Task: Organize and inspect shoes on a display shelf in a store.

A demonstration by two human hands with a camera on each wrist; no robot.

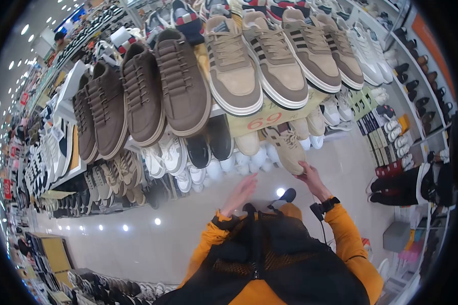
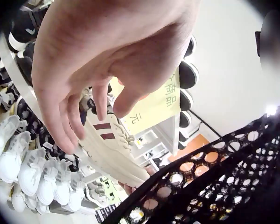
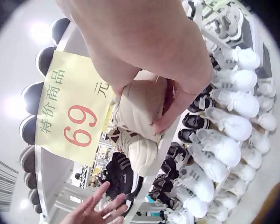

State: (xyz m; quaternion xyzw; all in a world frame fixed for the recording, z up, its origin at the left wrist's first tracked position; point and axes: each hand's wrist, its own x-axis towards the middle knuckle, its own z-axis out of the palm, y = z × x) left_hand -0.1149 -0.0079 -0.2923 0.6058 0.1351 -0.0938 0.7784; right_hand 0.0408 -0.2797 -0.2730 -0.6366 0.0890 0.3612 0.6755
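Note:
A cream shoe with dark red stripes (image 1: 286,148) is gripped at its toe by my right hand (image 1: 311,179). In the right wrist view the fingers and thumb of my right hand (image 3: 154,51) curl round the beige toe (image 3: 140,105). My left hand (image 1: 240,193) is off to the left of that shoe, holding nothing, its fingers loosely extended. The left wrist view has my left hand (image 2: 107,56) in front of the striped shoe (image 2: 109,144); whether they touch cannot be told there. Another cream shoe (image 3: 142,154) sits beside the held one on the shelf.
Brown shoes (image 1: 180,81) and beige striped sneakers (image 1: 234,66) line the top shelf above a yellow sign (image 1: 269,118) reading 69. White shoes (image 3: 219,144) fill lower rows. A person's dark-clothed legs (image 1: 399,190) are at the right, near a grey box (image 1: 396,236).

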